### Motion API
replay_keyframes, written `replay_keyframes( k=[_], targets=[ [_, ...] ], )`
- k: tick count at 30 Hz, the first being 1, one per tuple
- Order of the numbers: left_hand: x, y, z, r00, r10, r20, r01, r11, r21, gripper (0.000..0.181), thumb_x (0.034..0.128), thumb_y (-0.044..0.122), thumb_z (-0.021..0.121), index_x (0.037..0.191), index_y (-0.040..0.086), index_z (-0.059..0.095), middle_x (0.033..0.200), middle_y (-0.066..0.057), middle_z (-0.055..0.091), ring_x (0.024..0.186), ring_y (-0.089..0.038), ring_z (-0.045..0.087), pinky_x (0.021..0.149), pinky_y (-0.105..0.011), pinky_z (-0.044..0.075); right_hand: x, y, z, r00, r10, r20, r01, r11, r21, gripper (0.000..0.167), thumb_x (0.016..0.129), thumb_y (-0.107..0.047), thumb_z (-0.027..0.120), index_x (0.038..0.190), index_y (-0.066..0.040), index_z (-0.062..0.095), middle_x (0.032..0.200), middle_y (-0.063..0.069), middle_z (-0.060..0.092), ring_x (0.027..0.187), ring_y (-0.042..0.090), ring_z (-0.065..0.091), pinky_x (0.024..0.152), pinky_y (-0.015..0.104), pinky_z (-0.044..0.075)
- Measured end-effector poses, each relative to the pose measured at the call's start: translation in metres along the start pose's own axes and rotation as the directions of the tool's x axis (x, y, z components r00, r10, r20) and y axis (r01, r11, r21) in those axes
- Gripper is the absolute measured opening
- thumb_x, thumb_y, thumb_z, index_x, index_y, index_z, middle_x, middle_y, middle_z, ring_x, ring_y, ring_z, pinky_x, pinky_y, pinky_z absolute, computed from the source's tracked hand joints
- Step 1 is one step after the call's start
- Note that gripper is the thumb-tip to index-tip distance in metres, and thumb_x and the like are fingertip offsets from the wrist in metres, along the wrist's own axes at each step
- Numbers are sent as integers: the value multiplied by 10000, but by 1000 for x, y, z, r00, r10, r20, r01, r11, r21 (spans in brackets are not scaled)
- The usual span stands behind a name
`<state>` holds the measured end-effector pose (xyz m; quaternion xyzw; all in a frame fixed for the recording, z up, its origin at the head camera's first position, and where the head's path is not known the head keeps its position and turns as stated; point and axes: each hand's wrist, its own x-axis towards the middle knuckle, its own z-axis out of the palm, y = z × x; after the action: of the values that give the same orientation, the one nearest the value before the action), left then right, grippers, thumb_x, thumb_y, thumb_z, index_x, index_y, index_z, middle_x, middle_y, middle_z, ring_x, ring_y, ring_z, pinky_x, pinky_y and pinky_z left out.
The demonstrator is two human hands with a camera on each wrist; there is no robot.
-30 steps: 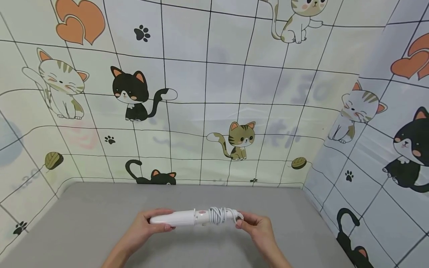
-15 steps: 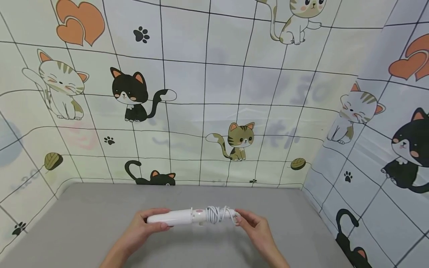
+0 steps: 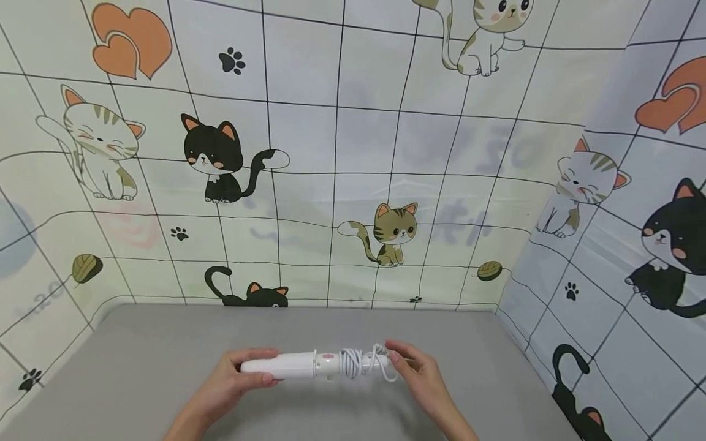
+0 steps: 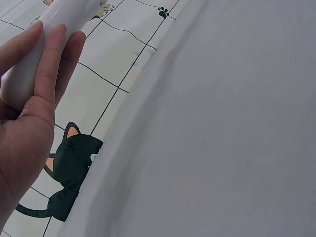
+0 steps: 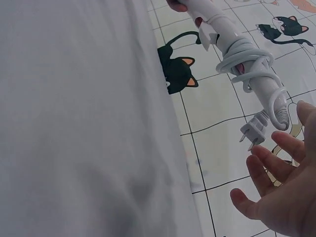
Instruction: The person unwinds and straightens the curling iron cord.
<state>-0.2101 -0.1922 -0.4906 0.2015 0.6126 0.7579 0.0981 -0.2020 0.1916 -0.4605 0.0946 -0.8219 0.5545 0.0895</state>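
Observation:
A white curling iron (image 3: 295, 365) is held level above the grey table in the head view. My left hand (image 3: 231, 378) grips its smooth, thick end between thumb and fingers; the left wrist view shows the fingers curled round that white barrel (image 4: 71, 14). The iron's light cord (image 5: 247, 58) is wound in loops round the handle. A two-pin plug (image 5: 254, 128) hangs by the cord end in the right wrist view. Beside this end is my right hand (image 3: 423, 375), its fingers spread and loosely bent. Its fingertips are close to the plug and cord; whether they touch is unclear.
The grey table surface (image 3: 165, 343) lies beneath both hands. Behind it and at both sides rise pale sheets (image 3: 309, 202) with a grid and printed cats, which enclose the table.
The right fingers have loosened from the cord end and spread. A cord loop now droops lower there. The curling iron has shifted slightly left, with the left hand still gripping it.

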Motion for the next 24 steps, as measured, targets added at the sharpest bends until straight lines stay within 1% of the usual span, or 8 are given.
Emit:
replay_keyframes(
  k=[2, 6, 8, 10, 12, 16, 20, 24],
  targets=[
    [-1, 1, 1, 1000, -19, -8, 19, 1000, 16, 392, 856, -116, 729, 1243, -57, 697, 1262, -78, 680, 1044, -272, 690, 924, -450, 605, 2, 0, 0, 1000, 2, 15, -2, 1000, 12, 289, 1023, -219, 648, 1271, -81, 705, 1248, 70, 712, 1122, 269, 657, 931, 297, 550],
    [-2, 1, 1, 1000, -20, 14, 20, 1000, 19, 391, 858, -116, 722, 1233, -9, 722, 1295, -113, 675, 1086, -259, 662, 926, -458, 605, 7, -2, -1, 996, -42, 78, 36, 997, 70, 314, 1024, -162, 640, 1302, -20, 671, 1279, 148, 687, 1182, 335, 641, 958, 243, 537],
    [-2, 1, 1, 999, -17, 31, 17, 1000, 13, 394, 859, -122, 715, 1235, -5, 723, 1301, -114, 675, 1101, -261, 654, 924, -466, 605, 10, -3, -2, 989, -79, 123, 65, 991, 115, 326, 1025, -127, 629, 1312, 25, 650, 1296, 187, 670, 1206, 364, 625, 974, 229, 529],
    [-2, 1, 1, 999, -13, 47, 12, 1000, 10, 400, 864, -124, 707, 1240, 9, 726, 1308, -102, 673, 1111, -258, 650, 923, -475, 603, 13, -3, -2, 980, -111, 167, 87, 986, 144, 322, 1030, -112, 617, 1315, 36, 643, 1305, 198, 662, 1216, 359, 621, 989, 224, 520],
    [-2, 0, 0, 998, -9, 54, 8, 1000, 7, 406, 864, -124, 707, 1238, 31, 735, 1308, -86, 676, 1114, -251, 652, 923, -477, 602, 15, -3, -2, 970, -126, 210, 90, 980, 176, 321, 1036, -104, 605, 1320, 41, 636, 1303, 204, 662, 1209, 345, 628, 995, 230, 522],
    [-3, -2, -2, 998, -6, 55, 6, 1000, 3, 413, 867, -123, 705, 1235, 60, 745, 1298, -47, 688, 1108, -222, 655, 929, -456, 603, 18, -3, 0, 955, -113, 275, 55, 976, 210, 315, 1045, -113, 594, 1319, 37, 636, 1272, 194, 678, 1192, 325, 636, 994, 230, 520],
    [-5, -3, -5, 998, 8, 58, -8, 1000, -4, 411, 870, -144, 690, 1251, 6, 720, 1287, -30, 694, 1099, -212, 658, 926, -459, 602, 19, -3, 2, 946, -74, 315, 11, 980, 198, 305, 1044, -147, 608, 1286, 31, 663, 1258, 217, 676, 1166, 300, 642, 970, 223, 529],
    [-6, -2, -7, 998, 18, 68, -18, 1000, -4, 410, 872, -145, 686, 1260, -14, 707, 1297, -32, 686, 1099, -213, 659, 922, -474, 600, 21, 0, 1, 931, -51, 363, -17, 983, 183, 314, 1060, -167, 583, 1264, 55, 671, 1250, 246, 673, 1117, 217, 659, 922, 225, 549]
  ],
)
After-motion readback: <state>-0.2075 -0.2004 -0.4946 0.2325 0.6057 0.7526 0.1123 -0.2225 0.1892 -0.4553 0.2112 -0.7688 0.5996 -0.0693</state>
